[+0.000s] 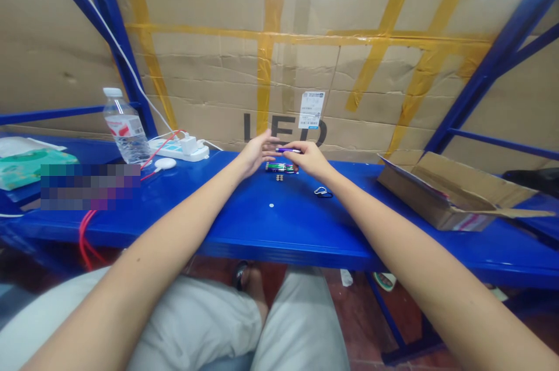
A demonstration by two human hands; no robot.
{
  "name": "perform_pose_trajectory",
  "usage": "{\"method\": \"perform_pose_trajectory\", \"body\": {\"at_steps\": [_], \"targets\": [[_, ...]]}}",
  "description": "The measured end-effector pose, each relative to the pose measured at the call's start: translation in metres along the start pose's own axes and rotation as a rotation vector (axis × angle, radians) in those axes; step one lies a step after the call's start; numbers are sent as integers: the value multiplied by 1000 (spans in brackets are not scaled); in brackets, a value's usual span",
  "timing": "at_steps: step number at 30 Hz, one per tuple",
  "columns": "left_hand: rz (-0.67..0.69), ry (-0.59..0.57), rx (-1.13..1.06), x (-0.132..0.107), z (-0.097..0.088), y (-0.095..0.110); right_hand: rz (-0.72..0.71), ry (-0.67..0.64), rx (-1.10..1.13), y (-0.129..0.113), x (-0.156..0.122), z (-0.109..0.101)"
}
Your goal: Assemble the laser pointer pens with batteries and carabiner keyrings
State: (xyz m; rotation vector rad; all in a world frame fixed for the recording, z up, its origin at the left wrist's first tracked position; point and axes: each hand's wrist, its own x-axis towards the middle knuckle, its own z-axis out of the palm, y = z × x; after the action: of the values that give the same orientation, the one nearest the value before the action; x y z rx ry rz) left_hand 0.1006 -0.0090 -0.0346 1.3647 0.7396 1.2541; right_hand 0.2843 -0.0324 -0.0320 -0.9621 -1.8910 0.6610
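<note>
My right hand (312, 159) pinches a slim purple metal tube (288, 150) between thumb and fingertips, holding it level above the table. My left hand (257, 154) is at the tube's left end with its fingers apart; whether they touch the tube is hard to make out. Just below both hands lies a row of shiny green and silver tubes (279, 168). In front of them sits a small cluster of button-like metal pieces (279, 177). Two carabiner clips, one silver (320, 190) and one dark, rest under my right wrist. A small white disc (271, 205) lies nearer me.
An open cardboard box (419, 193) stands on the blue table (244, 225) at right. To the left are a water bottle (126, 129), a power strip (192, 151), cables and a green tissue pack (39, 167). A large taped cardboard sheet (209, 85) stands behind.
</note>
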Motion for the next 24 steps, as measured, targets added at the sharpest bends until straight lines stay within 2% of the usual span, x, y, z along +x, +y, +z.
{"method": "perform_pose_trajectory", "body": {"at_steps": [3,6,11,15,19,24], "targets": [[55,30,205,1,-4,0,-19,45,-33,2,1,2],[65,-51,217,1,-7,-2,-20,52,-29,8,2,5],[118,-155,305,6,-15,-11,34,-37,8,19,3,5],[163,-79,427,11,-21,-17,92,-114,96,31,6,-3],[212,10,518,17,-23,-19,107,10,191,47,14,-12],[209,41,598,40,-28,-28,137,139,71,67,33,-16]]}}
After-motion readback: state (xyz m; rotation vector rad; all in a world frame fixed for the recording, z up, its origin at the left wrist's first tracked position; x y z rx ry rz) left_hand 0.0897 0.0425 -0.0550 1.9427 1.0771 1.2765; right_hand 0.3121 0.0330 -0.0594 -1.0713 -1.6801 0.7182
